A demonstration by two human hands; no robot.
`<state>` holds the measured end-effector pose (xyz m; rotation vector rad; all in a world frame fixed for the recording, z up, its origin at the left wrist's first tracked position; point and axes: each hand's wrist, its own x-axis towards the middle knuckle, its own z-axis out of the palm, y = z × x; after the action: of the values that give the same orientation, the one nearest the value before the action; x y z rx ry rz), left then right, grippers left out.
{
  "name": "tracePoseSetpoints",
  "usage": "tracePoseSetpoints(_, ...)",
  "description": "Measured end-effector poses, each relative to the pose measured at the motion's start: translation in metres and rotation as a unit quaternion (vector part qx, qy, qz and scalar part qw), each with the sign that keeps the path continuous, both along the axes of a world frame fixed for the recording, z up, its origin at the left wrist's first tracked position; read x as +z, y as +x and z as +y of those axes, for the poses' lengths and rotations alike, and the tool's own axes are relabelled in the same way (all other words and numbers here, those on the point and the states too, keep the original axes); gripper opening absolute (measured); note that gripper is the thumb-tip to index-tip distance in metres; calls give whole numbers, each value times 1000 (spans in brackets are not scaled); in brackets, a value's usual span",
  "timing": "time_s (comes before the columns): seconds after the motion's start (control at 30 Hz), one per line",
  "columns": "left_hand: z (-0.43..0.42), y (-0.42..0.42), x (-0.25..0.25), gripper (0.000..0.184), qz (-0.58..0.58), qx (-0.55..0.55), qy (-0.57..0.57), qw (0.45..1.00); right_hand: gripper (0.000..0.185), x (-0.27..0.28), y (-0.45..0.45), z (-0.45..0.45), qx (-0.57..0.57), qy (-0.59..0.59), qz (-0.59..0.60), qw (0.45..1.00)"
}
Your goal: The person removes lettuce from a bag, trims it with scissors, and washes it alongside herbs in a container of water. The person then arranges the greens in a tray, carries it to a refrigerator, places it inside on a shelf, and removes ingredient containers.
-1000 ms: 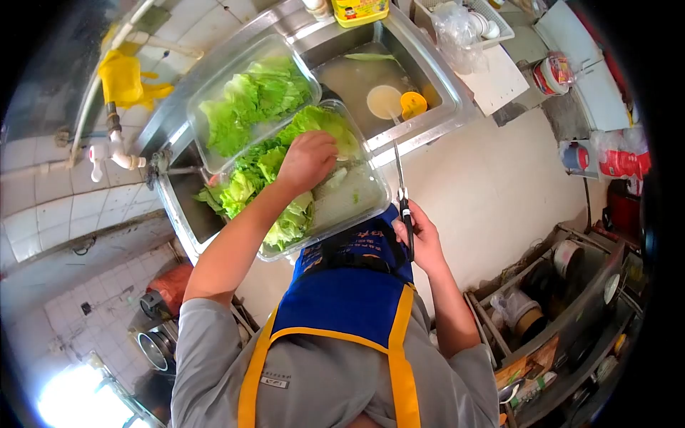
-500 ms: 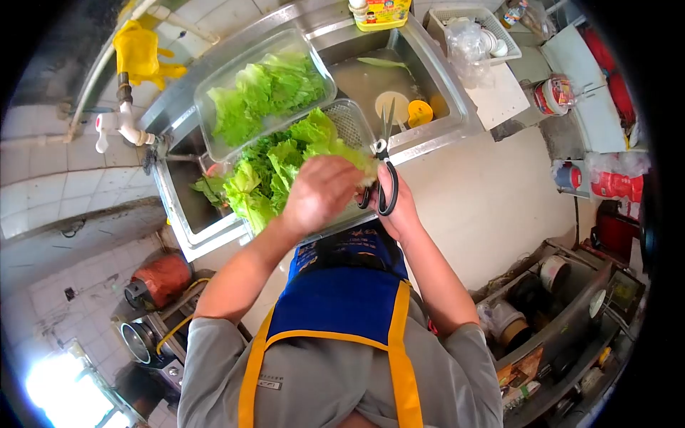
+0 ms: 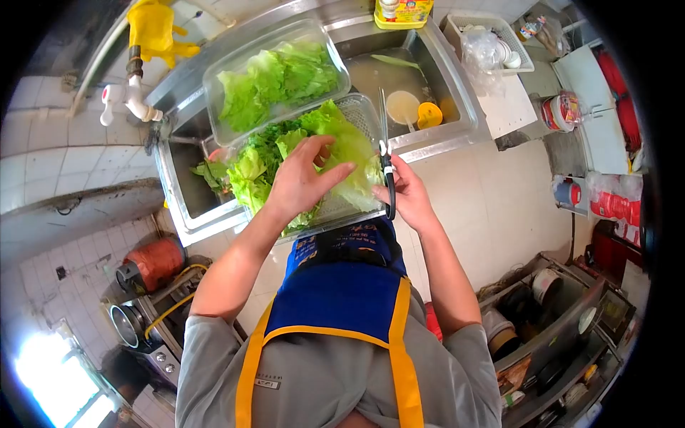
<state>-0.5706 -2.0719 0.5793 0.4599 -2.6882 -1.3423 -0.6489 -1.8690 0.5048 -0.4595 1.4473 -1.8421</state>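
Observation:
My left hand (image 3: 305, 175) hovers over the lettuce with its thumb and fingers spread, holding nothing I can see. In my right hand (image 3: 409, 194) is a pair of scissors (image 3: 389, 182) with black handles, its blades pointing up and away from me. A large pale green lettuce leaf (image 3: 347, 160) spreads between my hands, its base close to the right fingertips; whether they grip it is unclear. Other lettuce (image 3: 251, 171) lies in a clear perforated basket (image 3: 362, 113). Behind it, a clear plastic container (image 3: 338, 77) holds several more lettuce leaves (image 3: 282, 78).
The basket and container rest across a steel double sink (image 3: 428, 148). Its right basin holds water, a yellow scoop (image 3: 429, 114) and a pale round ladle (image 3: 403, 107). A white tap (image 3: 135, 107) and yellow glove (image 3: 151, 32) are at left. A white rack (image 3: 524, 57) stands at right.
My left hand has drawn back left from the scissors and opened. The leaf bunched between the hands now lies spread over the basket. The scissors have turned more edge-on.

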Motion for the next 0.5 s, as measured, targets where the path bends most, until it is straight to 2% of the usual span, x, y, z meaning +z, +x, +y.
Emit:
tracePoseSetpoints(0.13,-2,-2,-5,32,-82,23,11,996,70,4,-3,0,9,-7,14,1000)
tracePoseSetpoints(0.23,-3,1,-12,25,-105,25,71,992,70,7,-4,0,14,1,10,1000)
tracePoseSetpoints(0.33,-1,2,-23,23,-109,58,192,974,69,7,-4,0,21,8,1,1000)
tracePoseSetpoints(0.43,0,6,-21,31,-156,65,254,952,67,9,-5,-1,30,5,-12,999)
tracePoseSetpoints(0.47,2,9,-18,38,-93,39,91,991,67,10,-6,-2,38,1,-15,999)
tracePoseSetpoints(0.5,4,11,-8,45,-28,12,-76,997,67,11,-8,-4,45,-2,-17,999)
